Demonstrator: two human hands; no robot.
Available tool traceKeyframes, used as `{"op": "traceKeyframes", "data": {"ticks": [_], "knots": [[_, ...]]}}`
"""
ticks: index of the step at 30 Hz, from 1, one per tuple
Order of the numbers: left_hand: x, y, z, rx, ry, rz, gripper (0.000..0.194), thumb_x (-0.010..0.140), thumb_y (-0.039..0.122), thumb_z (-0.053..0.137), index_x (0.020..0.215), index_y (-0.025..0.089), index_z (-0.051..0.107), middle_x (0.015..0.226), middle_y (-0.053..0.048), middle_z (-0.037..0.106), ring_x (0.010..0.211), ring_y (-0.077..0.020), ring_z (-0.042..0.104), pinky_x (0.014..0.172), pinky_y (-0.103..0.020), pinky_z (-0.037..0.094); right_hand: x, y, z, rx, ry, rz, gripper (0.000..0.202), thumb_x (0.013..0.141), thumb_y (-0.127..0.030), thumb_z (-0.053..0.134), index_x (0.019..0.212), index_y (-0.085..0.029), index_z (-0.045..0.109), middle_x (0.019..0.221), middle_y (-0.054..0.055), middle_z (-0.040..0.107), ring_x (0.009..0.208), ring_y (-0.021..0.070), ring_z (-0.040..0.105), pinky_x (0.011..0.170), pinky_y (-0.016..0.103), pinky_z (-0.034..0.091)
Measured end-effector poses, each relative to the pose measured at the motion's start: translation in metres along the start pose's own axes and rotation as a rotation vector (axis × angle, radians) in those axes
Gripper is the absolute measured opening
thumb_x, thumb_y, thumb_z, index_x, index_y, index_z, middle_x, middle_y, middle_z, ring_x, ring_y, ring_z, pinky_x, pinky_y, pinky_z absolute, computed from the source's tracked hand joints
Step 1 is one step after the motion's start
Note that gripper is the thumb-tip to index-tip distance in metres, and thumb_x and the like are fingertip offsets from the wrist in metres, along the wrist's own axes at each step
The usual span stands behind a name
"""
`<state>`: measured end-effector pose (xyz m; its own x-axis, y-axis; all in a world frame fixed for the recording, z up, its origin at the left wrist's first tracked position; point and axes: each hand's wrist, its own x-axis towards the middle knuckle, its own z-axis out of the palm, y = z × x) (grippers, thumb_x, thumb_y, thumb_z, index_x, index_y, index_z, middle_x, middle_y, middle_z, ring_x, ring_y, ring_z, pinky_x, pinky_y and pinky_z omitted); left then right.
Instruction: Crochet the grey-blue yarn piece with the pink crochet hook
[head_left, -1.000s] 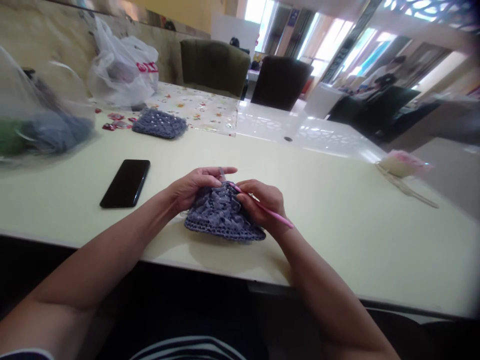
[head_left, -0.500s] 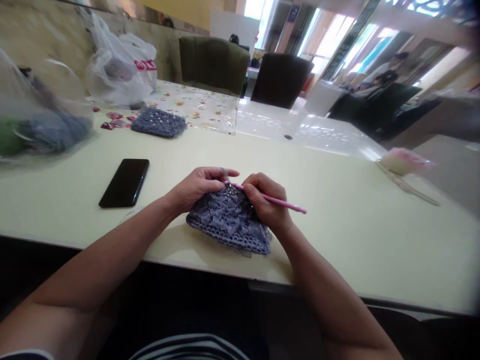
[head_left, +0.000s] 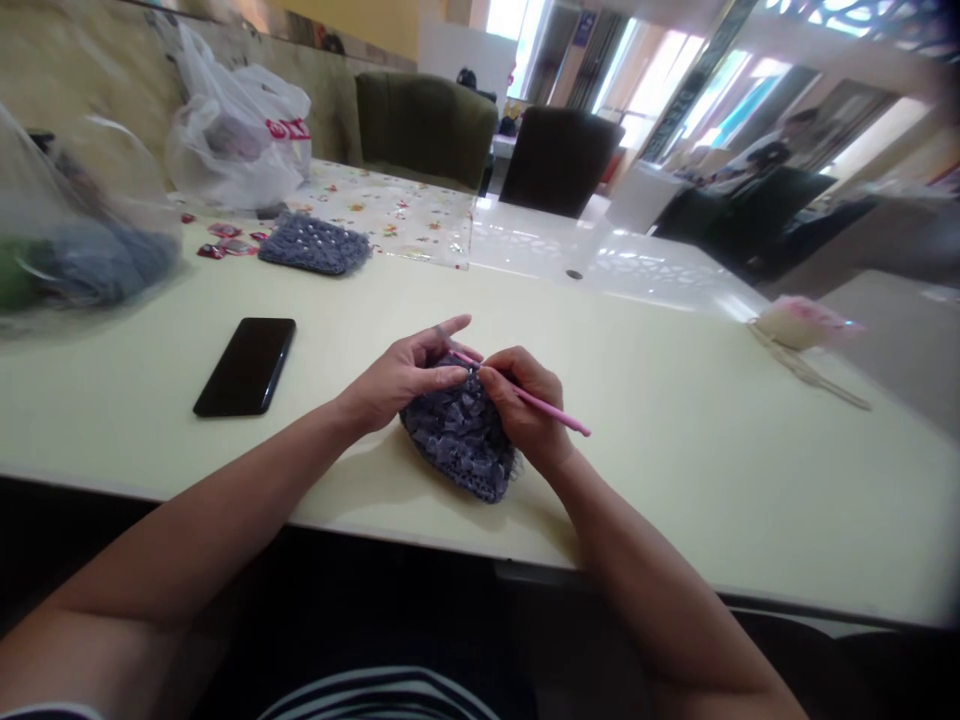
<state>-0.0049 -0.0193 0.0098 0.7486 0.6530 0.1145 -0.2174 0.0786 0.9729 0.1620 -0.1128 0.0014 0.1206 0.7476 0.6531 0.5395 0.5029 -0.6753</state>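
A grey-blue crocheted piece (head_left: 461, 435) with a ruffled, beaded surface hangs between my hands above the near part of the table. My left hand (head_left: 405, 375) pinches its top edge with the thumb, while the index finger is raised and a strand of yarn crosses the fingers. In my right hand (head_left: 529, 395) is a pink crochet hook (head_left: 559, 413), gripped like a pencil with its handle pointing down to the right. The hook's tip lies at the upper edge of the piece, beside my left fingers; the exact stitch is too small to make out.
A black phone (head_left: 246, 367) lies left of my hands. Behind it are a second grey crocheted piece (head_left: 315, 245), small red wrappers (head_left: 223, 232), a white plastic bag (head_left: 232, 140) and a clear bag of yarn (head_left: 97, 250). A pink-and-cream item with a cord (head_left: 802, 325) sits far right.
The crocheted piece has turned and bunched, its lower edge now narrower. My left index finger has lifted. The hook has slid left, its tip further past my left thumb.
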Motion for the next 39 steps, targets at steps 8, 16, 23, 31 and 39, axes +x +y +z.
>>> {"op": "traceKeyframes", "data": {"ticks": [8,16,23,31,39], "knots": [[-0.006,-0.006,0.020,-0.146,0.178,-0.037,0.068,0.072,0.014,0.079,0.136,0.017,0.058,0.086,0.002,0.065,0.082,-0.0088,0.059,0.087,-0.025,0.044,-0.006,0.003,0.010,-0.721,0.013,-0.369,0.029,0.100,-0.032,0.052,0.074,-0.020,0.053,0.064,-0.001,0.055,0.055,0.0105,0.041,0.054,0.028,0.027],[-0.003,0.007,0.010,-0.376,-0.048,-0.337,0.060,0.069,0.006,0.073,0.127,0.011,0.063,0.080,-0.001,0.069,0.073,-0.0107,0.062,0.076,-0.024,0.047,-0.010,-0.004,0.011,-0.841,0.087,-0.629,0.023,0.102,-0.033,0.048,0.084,-0.020,0.055,0.064,-0.001,0.054,0.061,0.0132,0.046,0.061,0.028,0.036],[-0.003,0.013,-0.004,-0.353,-0.076,-0.309,0.066,0.068,0.005,0.067,0.133,0.012,0.060,0.084,-0.005,0.072,0.071,-0.0124,0.064,0.073,-0.025,0.048,-0.006,0.001,0.004,-0.506,0.020,-0.593,0.012,0.096,-0.024,0.057,0.085,-0.019,0.055,0.071,0.001,0.061,0.063,0.0112,0.054,0.061,0.025,0.043],[0.002,0.018,-0.017,-0.265,-0.045,-0.306,0.052,0.064,0.005,0.062,0.115,0.009,0.071,0.077,-0.005,0.071,0.065,-0.0129,0.064,0.067,-0.025,0.049,-0.001,-0.009,-0.009,-0.233,-0.133,-0.349,0.015,0.092,-0.016,0.057,0.077,-0.018,0.059,0.070,0.001,0.063,0.061,0.0104,0.058,0.057,0.025,0.043],[0.000,0.000,-0.003,-0.176,-0.095,-0.245,0.033,0.065,0.009,0.077,0.097,0.013,0.073,0.085,-0.003,0.070,0.075,-0.0109,0.063,0.074,-0.024,0.047,0.001,-0.003,-0.007,0.004,-0.108,-0.020,0.020,0.093,-0.028,0.061,0.075,-0.019,0.058,0.063,-0.004,0.055,0.054,0.0074,0.047,0.052,0.023,0.038]]}}
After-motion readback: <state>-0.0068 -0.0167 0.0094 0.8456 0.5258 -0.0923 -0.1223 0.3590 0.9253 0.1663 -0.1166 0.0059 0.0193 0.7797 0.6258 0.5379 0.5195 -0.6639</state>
